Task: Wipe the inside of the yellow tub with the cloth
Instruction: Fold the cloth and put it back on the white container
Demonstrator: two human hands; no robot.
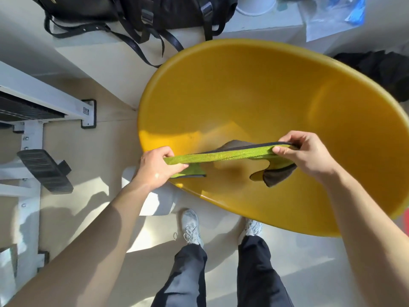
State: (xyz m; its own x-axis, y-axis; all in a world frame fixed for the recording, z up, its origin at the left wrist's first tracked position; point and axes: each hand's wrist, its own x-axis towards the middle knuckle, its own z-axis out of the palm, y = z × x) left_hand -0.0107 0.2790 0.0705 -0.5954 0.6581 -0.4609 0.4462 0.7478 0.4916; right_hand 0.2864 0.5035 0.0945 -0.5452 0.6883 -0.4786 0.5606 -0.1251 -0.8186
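A large oval yellow tub [254, 89] fills the middle and right of the head view, its inside bare. Over the tub's near part a green cloth with a grey underside [223, 155] is stretched flat between both hands. My left hand [155, 168] pinches the cloth's left end just above the tub's near-left rim. My right hand [307, 154] grips the right end, where a loose corner hangs down. The cloth is held above the tub's floor and casts a shadow on it.
A black bag with straps [132, 16] lies on a pale ledge beyond the tub. A white metal frame with a black pedal [44, 169] stands at the left. A dark garment [380, 69] sits at the right. My two shoes [192, 227] are on the floor below the tub.
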